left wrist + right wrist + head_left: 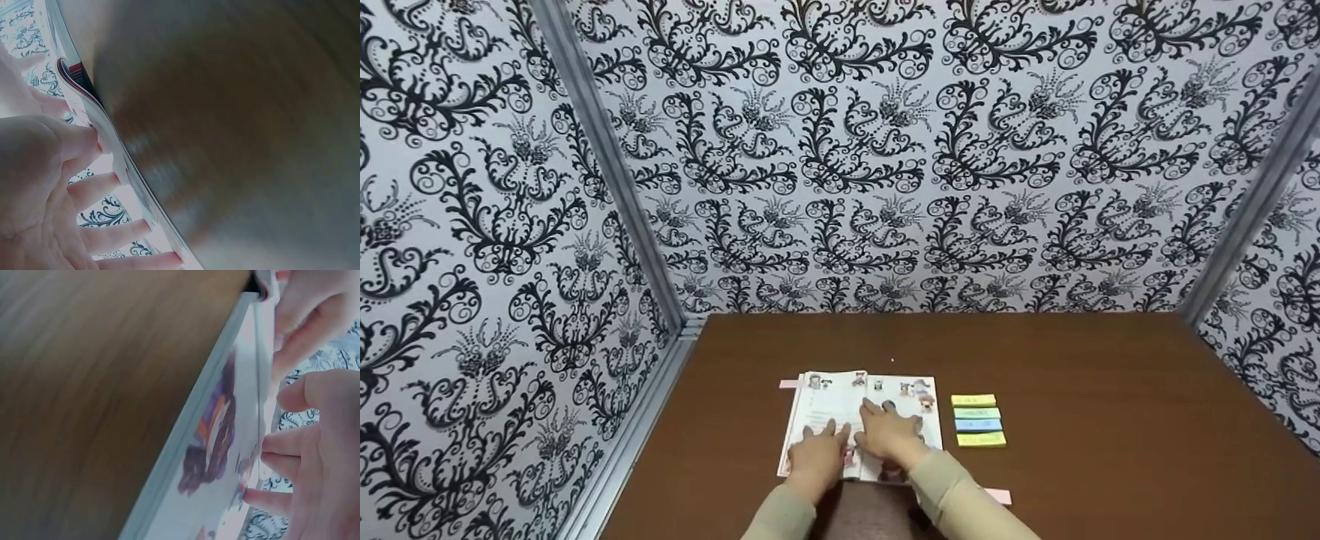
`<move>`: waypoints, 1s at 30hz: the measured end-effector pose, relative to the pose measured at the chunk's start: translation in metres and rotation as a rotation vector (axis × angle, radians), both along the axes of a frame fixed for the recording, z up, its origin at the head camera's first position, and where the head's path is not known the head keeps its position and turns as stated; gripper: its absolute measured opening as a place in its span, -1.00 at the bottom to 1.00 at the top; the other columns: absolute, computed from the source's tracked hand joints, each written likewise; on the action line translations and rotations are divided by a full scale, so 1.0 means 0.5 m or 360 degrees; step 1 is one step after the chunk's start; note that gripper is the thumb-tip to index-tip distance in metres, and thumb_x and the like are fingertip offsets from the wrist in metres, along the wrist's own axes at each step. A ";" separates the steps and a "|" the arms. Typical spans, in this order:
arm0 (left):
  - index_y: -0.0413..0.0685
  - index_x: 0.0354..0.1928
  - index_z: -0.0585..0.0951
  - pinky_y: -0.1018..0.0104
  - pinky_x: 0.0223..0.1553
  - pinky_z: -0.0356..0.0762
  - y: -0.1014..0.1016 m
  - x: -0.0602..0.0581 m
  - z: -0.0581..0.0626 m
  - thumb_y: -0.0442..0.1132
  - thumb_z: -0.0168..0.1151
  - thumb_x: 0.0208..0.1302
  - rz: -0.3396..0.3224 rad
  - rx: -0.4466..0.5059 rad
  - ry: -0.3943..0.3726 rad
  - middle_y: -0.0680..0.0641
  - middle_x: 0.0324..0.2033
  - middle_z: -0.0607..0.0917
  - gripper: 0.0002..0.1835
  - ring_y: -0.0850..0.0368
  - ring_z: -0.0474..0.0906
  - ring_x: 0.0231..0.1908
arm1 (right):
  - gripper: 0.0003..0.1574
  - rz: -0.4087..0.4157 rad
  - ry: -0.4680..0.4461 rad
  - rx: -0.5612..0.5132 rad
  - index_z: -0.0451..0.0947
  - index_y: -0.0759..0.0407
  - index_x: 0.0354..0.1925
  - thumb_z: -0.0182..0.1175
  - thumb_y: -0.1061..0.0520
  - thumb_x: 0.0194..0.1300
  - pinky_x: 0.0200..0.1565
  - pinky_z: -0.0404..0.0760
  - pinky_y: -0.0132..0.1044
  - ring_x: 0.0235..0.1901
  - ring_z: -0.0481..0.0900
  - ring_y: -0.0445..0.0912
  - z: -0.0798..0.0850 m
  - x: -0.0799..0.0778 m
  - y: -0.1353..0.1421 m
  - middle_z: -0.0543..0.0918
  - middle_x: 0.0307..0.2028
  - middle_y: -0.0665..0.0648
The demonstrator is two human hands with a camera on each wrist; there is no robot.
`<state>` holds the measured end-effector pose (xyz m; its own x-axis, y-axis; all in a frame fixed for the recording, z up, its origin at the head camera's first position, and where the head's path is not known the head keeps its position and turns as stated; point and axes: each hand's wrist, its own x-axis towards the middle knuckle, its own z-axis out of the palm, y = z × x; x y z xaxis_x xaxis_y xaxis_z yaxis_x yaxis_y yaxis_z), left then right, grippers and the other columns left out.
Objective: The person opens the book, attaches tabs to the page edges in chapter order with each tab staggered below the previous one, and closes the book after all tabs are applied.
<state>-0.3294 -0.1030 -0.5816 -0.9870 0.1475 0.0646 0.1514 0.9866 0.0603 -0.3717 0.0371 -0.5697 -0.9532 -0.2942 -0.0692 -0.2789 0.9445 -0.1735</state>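
Open book (pixel 846 405), long axis of its pages (pixel 826 399) toward the patterned wall (pixel 930 157)

I faced a wall (pixel 930 150) patterned in black scrolls on white. The left wall (pixel 472 247) and right wall (pixel 1275 300) matched it, and grey posts (pixel 613 165) stood at both corners. A grey rail (pixel 621 454) ran along my brown table's (pixel 1110 390) left edge.
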 end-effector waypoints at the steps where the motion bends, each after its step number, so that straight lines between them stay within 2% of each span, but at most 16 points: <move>1: 0.27 0.28 0.52 -0.23 -0.37 0.58 -0.001 0.001 0.002 -0.02 0.16 0.33 -0.0004 -0.0003 0.0006 0.01 0.23 0.53 -0.54 -0.36 0.45 0.13 | -0.28 -0.0005 -0.0014 -0.0023 0.38 0.06 0.35 0.02 -0.18 0.31 0.02 0.24 0.52 0.34 0.26 0.12 0.002 -0.002 0.001 0.33 0.38 -0.01; 6: 0.25 0.26 0.53 -0.22 -0.36 0.59 -0.005 0.005 0.008 -0.06 0.18 0.32 -0.0004 -0.0001 0.0036 0.00 0.22 0.54 -0.54 -0.36 0.46 0.11 | -0.28 -0.0001 -0.0045 -0.0081 0.36 0.06 0.36 -0.01 -0.18 0.32 0.05 0.16 0.56 0.36 0.24 0.12 0.008 -0.005 0.002 0.32 0.39 0.00; 11: 0.24 0.29 0.50 -0.25 -0.33 0.58 -0.002 0.007 0.010 -0.01 0.20 0.29 -0.0029 -0.0005 -0.0053 -0.02 0.25 0.51 -0.50 -0.39 0.42 0.15 | -0.26 -0.0022 -0.0026 -0.0063 0.34 0.08 0.38 0.03 -0.18 0.32 0.05 0.24 0.49 0.34 0.26 0.11 -0.005 -0.004 0.004 0.31 0.39 0.01; 14: 0.25 0.30 0.49 -0.27 -0.32 0.58 0.001 0.006 0.011 0.02 0.21 0.28 -0.0010 -0.0014 -0.0087 -0.01 0.26 0.50 -0.48 -0.38 0.41 0.17 | -0.26 -0.0030 -0.0006 -0.0089 0.35 0.08 0.37 0.06 -0.16 0.31 0.04 0.26 0.48 0.32 0.28 0.10 -0.011 -0.004 0.005 0.33 0.38 0.00; 17: 0.23 0.23 0.56 -0.23 -0.35 0.58 0.004 -0.001 0.016 0.03 0.18 0.30 0.0013 -0.0026 -0.0055 -0.02 0.16 0.58 -0.55 -0.31 0.48 0.10 | -0.28 -0.0011 -0.0003 -0.0112 0.37 0.07 0.36 0.09 -0.13 0.30 0.03 0.26 0.49 0.31 0.29 0.10 -0.009 -0.007 0.008 0.34 0.37 0.00; 19: 0.10 0.09 0.65 -0.17 -0.38 0.58 0.011 -0.008 0.016 0.03 0.18 0.29 -0.0002 -0.0026 0.0026 -0.05 -0.02 0.66 -0.62 -0.21 0.57 -0.02 | -0.32 0.0012 -0.0011 -0.0117 0.38 0.05 0.35 0.10 -0.10 0.30 0.03 0.27 0.49 0.30 0.30 0.11 -0.007 -0.008 0.012 0.36 0.36 -0.01; 21: 0.04 0.02 0.67 -0.19 -0.31 0.57 0.025 -0.013 0.015 0.02 0.15 0.30 -0.0041 0.0016 0.0071 -0.05 -0.06 0.67 -0.65 -0.15 0.57 -0.04 | -0.37 0.0026 -0.0018 -0.0104 0.40 0.02 0.34 0.08 -0.07 0.34 0.04 0.27 0.49 0.30 0.32 0.11 -0.005 -0.007 0.020 0.37 0.35 -0.03; 23: 0.05 0.04 0.66 -0.25 -0.22 0.55 0.040 -0.016 0.007 0.01 0.14 0.31 -0.0082 0.0065 0.0077 -0.04 -0.03 0.67 -0.64 -0.13 0.56 0.00 | -0.41 0.0038 -0.0021 -0.0093 0.42 -0.01 0.32 0.04 -0.03 0.36 0.04 0.27 0.49 0.29 0.33 0.13 -0.005 -0.005 0.030 0.39 0.34 -0.05; 25: 0.15 0.18 0.59 -0.34 -0.13 0.49 0.050 -0.017 0.000 0.03 0.10 0.35 -0.0086 0.0115 0.0004 0.02 0.12 0.61 -0.59 -0.13 0.50 0.13 | -0.44 0.0043 -0.0031 -0.0088 0.43 -0.03 0.32 0.01 -0.04 0.39 0.04 0.26 0.50 0.30 0.32 0.15 -0.006 -0.004 0.035 0.39 0.34 -0.06; 27: 0.28 0.30 0.48 -0.44 -0.10 0.42 0.052 -0.018 -0.001 0.05 0.03 0.39 -0.0062 0.0146 -0.0078 0.05 0.24 0.53 -0.54 -0.17 0.43 0.21 | -0.45 0.0044 -0.0023 -0.0093 0.43 -0.03 0.32 -0.02 -0.05 0.41 0.05 0.24 0.51 0.30 0.32 0.16 -0.005 -0.006 0.033 0.40 0.33 -0.05; 30: 0.30 0.32 0.47 -0.47 -0.11 0.40 0.047 -0.022 0.005 0.06 0.00 0.40 -0.0007 0.0157 -0.0105 0.07 0.25 0.51 -0.53 -0.19 0.43 0.21 | -0.43 0.0036 0.0014 -0.0107 0.42 0.00 0.32 -0.02 -0.07 0.41 0.05 0.25 0.51 0.30 0.32 0.15 -0.004 -0.013 0.021 0.40 0.33 -0.02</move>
<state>-0.3404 -0.0797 -0.5791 -0.9889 0.1478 0.0141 0.1481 0.9747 0.1673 -0.3781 0.0478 -0.5717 -0.9467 -0.3195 -0.0402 -0.3020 0.9242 -0.2338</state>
